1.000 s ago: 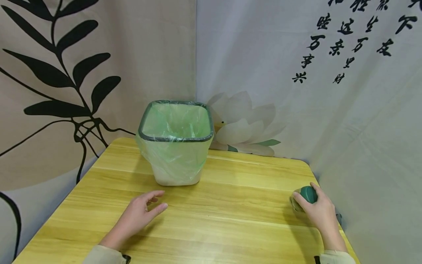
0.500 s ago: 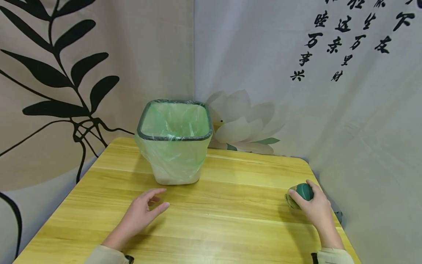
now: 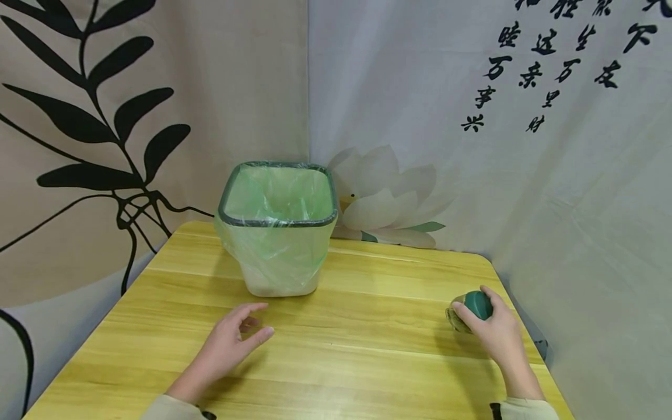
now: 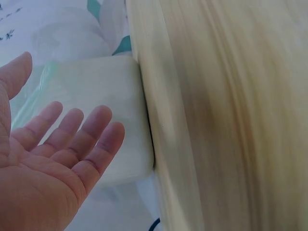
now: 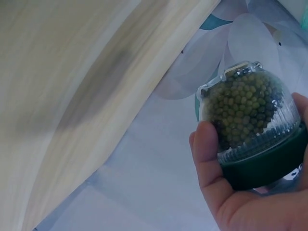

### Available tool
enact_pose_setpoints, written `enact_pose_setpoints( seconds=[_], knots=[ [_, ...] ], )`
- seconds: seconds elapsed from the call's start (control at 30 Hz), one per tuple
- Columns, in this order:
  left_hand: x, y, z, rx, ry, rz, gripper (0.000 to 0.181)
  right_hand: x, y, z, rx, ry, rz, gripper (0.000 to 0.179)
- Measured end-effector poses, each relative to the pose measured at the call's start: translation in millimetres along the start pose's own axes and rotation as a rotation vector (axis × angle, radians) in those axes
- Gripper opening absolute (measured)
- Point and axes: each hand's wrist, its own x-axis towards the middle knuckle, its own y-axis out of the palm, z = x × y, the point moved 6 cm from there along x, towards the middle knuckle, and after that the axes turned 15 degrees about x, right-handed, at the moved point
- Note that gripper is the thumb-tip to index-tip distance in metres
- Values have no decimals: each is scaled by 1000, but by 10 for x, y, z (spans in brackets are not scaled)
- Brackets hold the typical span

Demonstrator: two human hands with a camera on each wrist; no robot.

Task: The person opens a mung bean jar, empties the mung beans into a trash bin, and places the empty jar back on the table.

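Note:
My right hand [image 3: 496,329] grips a small clear jar [image 5: 245,110] with a dark green lid [image 3: 479,304], near the table's right side. Green beans [image 5: 243,108], which look like mung beans, fill much of it. In the right wrist view the jar appears raised off the tabletop, its shadow falling on the wood. My left hand [image 3: 226,344] hovers over the table with loosely bent fingers [image 4: 98,144] and nothing in it. Just beyond it stands a white bin [image 3: 280,280], lined with a pale green plastic bag [image 3: 278,248].
The wooden table [image 3: 367,350] runs back to two fabric hangings. A dark ring [image 3: 278,223] holds the bag around the bin's mouth. A small dark thing [image 3: 541,348] shows past the table's right edge. Printed leaves [image 3: 100,116] cover the left hanging.
My right hand has moved slightly to the left with the jar. The left hand has barely shifted, and the bin stays in place.

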Motion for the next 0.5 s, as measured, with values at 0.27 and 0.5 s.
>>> enact_pose_setpoints(
  seconds=[0.27,0.5],
  knots=[
    [12,10,-69,-13,0,11,59,-52,46,98,3,-22,-13,109],
    [42,24,-133,-34,29,2,63,-90,102,157,24,-46,-19,107]
  ],
)
